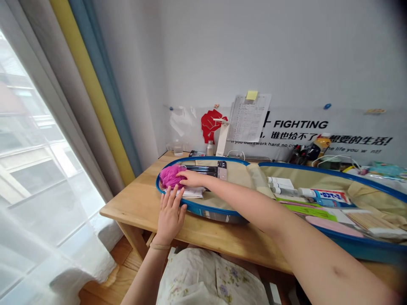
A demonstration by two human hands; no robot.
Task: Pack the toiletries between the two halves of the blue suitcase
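A long blue-rimmed case (pixel 229 212) with a beige lining lies unfolded on the wooden table. At its left end sits a bunched pink mesh ball (pixel 173 176). My right hand (pixel 190 178) reaches across and touches the ball's right side, fingers apart. With fingers spread, my left hand (pixel 171 209) rests at the case's front left rim, fingertips by the ball. A white packet (pixel 193 193) lies beside the ball, and a pack of dark pens (pixel 203 170) lies behind it. The right half holds a toothpaste box (pixel 332 196), a green packet (pixel 314 212) and a pink flat item (pixel 333 226).
Behind the case stand a small bottle (pixel 210 148), a white lamp (pixel 221 140), a clear cup (pixel 178 148) and an orange-labelled bottle (pixel 322 144). Curtains (pixel 92 84) hang at the left. The table's front edge (pixel 222 237) runs before my lap.
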